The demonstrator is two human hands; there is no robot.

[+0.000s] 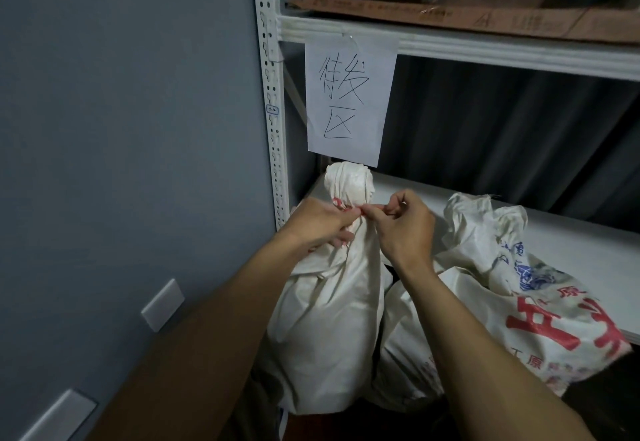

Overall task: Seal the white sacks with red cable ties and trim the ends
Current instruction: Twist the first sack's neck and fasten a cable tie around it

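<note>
A tall white sack (329, 319) stands upright against the shelf, its mouth bunched into a knob above the neck. A thin red cable tie (356, 211) runs around that neck. My left hand (317, 224) grips the neck from the left and pinches the tie. From the right, my right hand (403, 225) pinches the tie's other end between thumb and fingers. A second white sack (485, 302) with red and blue print leans to the right, its mouth loosely gathered.
A white metal shelf rack (485, 47) stands ahead, with a handwritten paper sign (349, 101) hanging from its beam and flat cardboard (485, 12) above. A grey wall (121, 128) with white socket plates lies left. A brown skirting strip (173, 371) runs below.
</note>
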